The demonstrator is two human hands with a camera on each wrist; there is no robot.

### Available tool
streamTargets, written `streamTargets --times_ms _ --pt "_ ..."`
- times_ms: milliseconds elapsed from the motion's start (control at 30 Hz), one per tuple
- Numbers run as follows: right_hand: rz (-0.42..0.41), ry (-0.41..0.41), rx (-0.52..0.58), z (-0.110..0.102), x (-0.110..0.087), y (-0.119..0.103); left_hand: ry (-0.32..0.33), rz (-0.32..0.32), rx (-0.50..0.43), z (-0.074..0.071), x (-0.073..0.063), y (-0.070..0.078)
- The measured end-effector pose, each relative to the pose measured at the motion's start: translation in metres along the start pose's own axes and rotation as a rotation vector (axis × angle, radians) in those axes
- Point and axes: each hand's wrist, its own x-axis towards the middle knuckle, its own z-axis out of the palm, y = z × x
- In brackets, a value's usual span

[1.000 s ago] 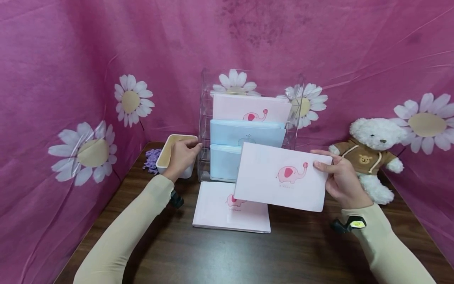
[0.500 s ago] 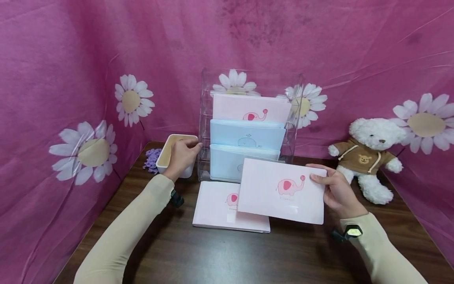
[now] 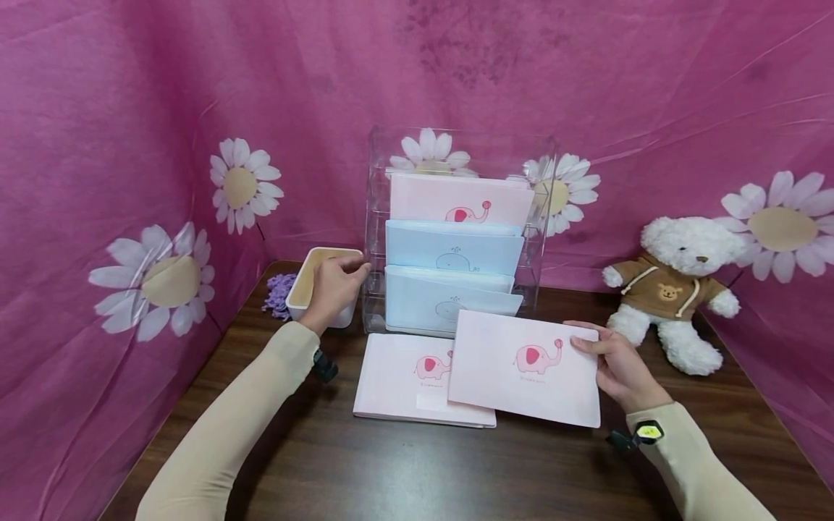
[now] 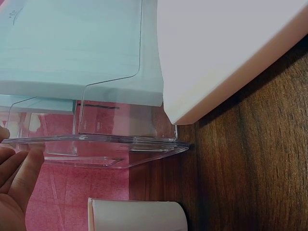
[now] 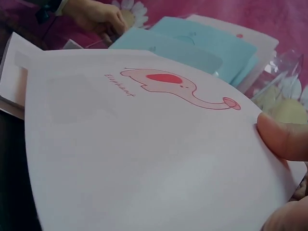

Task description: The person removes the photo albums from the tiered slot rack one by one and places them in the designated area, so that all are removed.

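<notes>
My right hand (image 3: 624, 367) pinches the right edge of a pale pink elephant booklet (image 3: 521, 391), thumb on its front cover. The booklet is tilted, and its left part overlaps a stack of matching pink booklets (image 3: 391, 376) lying on the table. Behind stands a clear acrylic rack (image 3: 374, 217) with blue whale booklets (image 3: 417, 246) in its lower tiers and a pink booklet (image 3: 423, 194) higher up. At the rack's left side my left hand (image 3: 335, 288) grips the clear side panel, thumb and fingers on either side of it in the left wrist view.
A white bin (image 3: 326, 252) with a yellowish inside stands left of the rack, partly behind my left hand. Purple shredded filler (image 3: 279, 295) lies beside it. A white teddy bear (image 3: 677, 289) in a brown hoodie sits at the right. Pink floral cloth (image 3: 313, 108) hangs behind the table.
My right hand has brought the elephant booklet down and nearer, away from the rack, uncovering the lowest blue booklets. My left hand has stayed on the rack's side.
</notes>
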Motion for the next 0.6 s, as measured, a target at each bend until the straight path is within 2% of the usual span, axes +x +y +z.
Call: streamTargets --times_ms 100,200,300,433,533,600 --pt "0.031 -0.051 0.002 -0.009 0.0 0.003 0.0 0.0 0.002 0.0 -0.001 0.0" --pt "0.061 -0.077 -0.057 -0.015 0.0 0.006 0.0 0.0 0.005 0.0 -0.001 0.0" --pt "0.091 -0.044 -0.145 -0.018 0.0 0.01 0.008 0.001 0.006 0.0 -0.001 0.001" --pt "0.128 0.062 -0.23 -0.019 0.0 0.015 0.022 0.015 0.014 0.001 -0.001 0.001" --pt "0.143 0.086 -0.254 -0.021 -0.001 0.018 0.025 0.028 0.019 0.001 -0.001 0.0" --pt "0.145 0.067 -0.255 -0.023 -0.002 0.02 0.027 0.036 0.02 0.001 -0.001 0.0"
